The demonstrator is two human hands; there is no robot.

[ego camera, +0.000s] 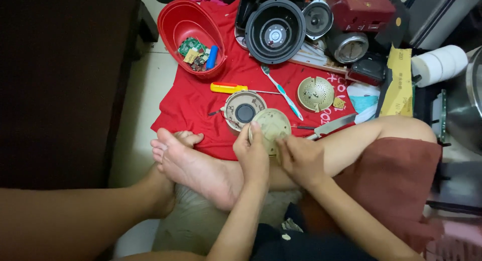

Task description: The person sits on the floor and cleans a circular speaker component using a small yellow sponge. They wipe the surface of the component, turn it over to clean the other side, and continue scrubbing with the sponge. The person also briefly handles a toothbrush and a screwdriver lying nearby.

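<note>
Two bare hands are seen, left (252, 158) and right (300, 160); one red plastic basin (175, 22), one yellow-handled screwdriver (228, 87), one white-and-teal toothbrush (282, 91), two white paper rolls (441, 64) are counted.

A pale tiled floor (134, 115) lies under a red cloth (201, 110). Dark wooden furniture (60, 85) stands along one side, cluttered shelving (442, 20) opposite. Light is soft, indoor.

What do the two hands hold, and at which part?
Both hold one round beige disc by its rim: left hand at its left edge, right hand at its lower right edge.
</note>
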